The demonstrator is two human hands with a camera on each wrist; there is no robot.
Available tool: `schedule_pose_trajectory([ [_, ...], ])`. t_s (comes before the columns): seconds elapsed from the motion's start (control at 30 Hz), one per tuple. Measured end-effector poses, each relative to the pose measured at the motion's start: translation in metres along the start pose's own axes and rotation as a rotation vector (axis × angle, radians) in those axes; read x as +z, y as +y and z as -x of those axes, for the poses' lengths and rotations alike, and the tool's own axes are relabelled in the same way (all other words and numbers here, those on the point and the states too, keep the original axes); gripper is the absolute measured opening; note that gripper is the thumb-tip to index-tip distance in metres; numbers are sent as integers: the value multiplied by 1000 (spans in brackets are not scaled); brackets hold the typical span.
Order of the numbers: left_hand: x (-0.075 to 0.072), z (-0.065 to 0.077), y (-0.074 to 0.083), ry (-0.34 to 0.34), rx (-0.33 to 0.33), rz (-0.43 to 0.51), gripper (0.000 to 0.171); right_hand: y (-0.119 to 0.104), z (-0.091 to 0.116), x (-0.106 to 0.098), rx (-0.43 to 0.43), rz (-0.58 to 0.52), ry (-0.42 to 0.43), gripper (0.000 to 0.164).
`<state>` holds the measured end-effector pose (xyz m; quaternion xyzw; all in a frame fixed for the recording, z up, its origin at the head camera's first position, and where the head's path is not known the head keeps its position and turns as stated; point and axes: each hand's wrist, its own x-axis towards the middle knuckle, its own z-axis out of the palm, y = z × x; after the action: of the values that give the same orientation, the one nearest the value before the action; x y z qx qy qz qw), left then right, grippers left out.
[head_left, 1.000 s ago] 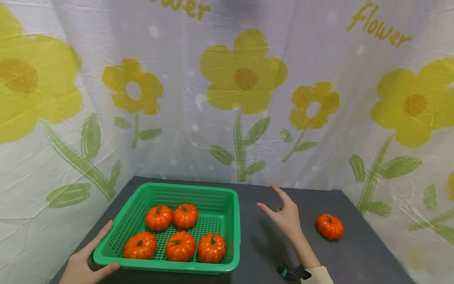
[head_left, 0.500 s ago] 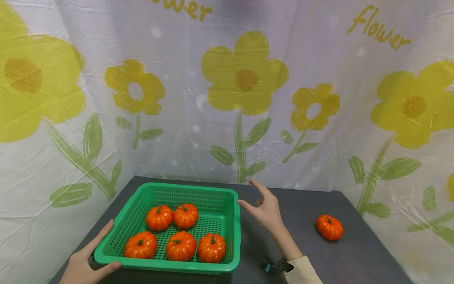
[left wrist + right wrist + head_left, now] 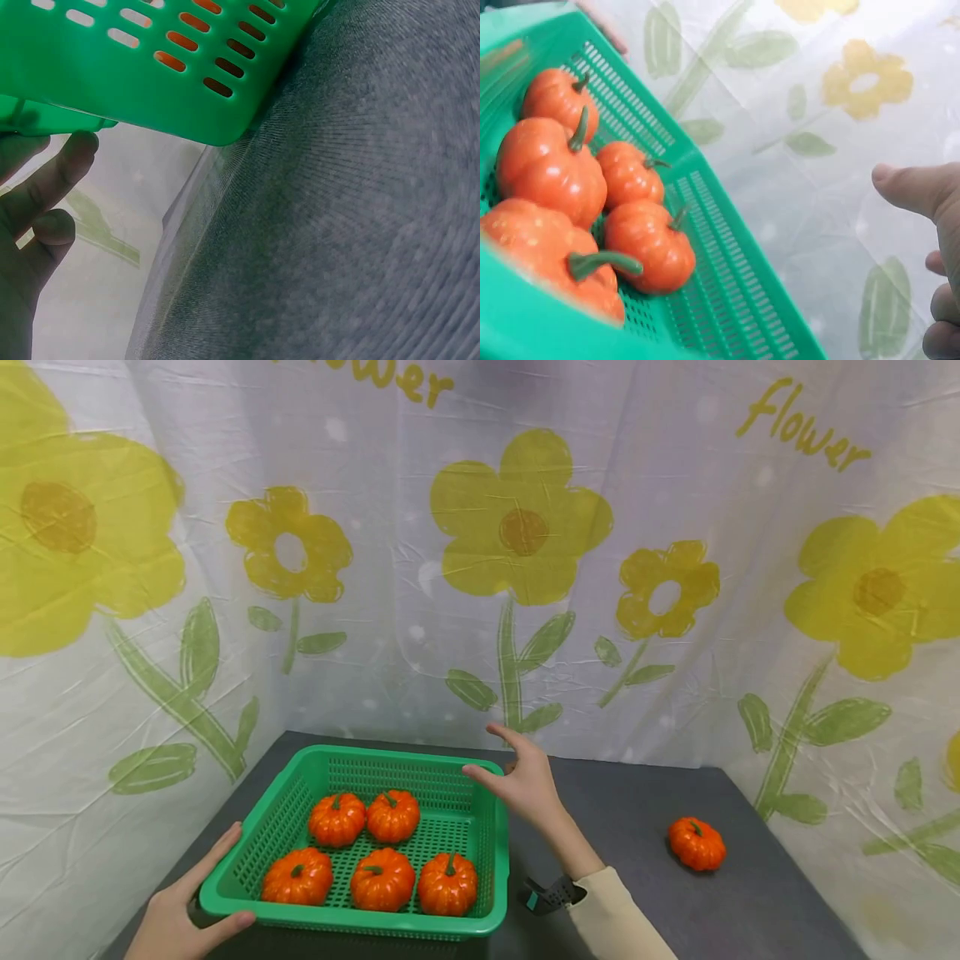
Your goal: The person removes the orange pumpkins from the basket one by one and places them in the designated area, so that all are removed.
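A green plastic basket (image 3: 356, 922) with slotted walls stands on the dark table, holding several small orange pumpkins (image 3: 382, 880) with green stems. My left hand (image 3: 171, 912) grips its near left corner, thumb on the front side and fingers along the left. From the left wrist, the fingertips (image 3: 79, 146) show against the underside of the rim. Close to the basket's far right corner is my right hand (image 3: 527, 783), thumb and fingers spread apart with nothing between them. In the right wrist view its thumb (image 3: 911, 187) points toward the basket, apart from it.
A single orange pumpkin (image 3: 697, 843) lies on the right part of the dark table (image 3: 622, 827). Pale cloth (image 3: 390, 677) printed with yellow flowers hangs behind the table and along both sides.
My right hand has moved left, away from the lone pumpkin's side, up to the basket's far right corner. My left hand, the basket and the pumpkins have stayed in place.
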<state>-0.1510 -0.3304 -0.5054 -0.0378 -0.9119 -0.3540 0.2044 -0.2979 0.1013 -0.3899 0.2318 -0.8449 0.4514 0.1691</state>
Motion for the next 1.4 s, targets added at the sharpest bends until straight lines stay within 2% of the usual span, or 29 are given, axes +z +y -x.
schedule_pose_trajectory([
  [0.3, -1, 1, -1, -11, -12, -4, 100, -14, -23, 26, 27, -17, -133, 74],
  [0.57, 1, 0, 0, -18, -29, 1, 100, -23, -35, 41, 56, -42, -140, 74],
  [0.8, 3, 1, 0, -22, -29, 2, 100, -25, -34, 54, 87, -57, -131, 72],
  [1.2, 1, 0, 1, -5, -26, 0, 100, -31, -31, 89, 133, -75, -217, 70],
  [1.4, 1, 0, 1, -15, -39, -2, 100, -31, -28, 98, 144, -65, -242, 70],
])
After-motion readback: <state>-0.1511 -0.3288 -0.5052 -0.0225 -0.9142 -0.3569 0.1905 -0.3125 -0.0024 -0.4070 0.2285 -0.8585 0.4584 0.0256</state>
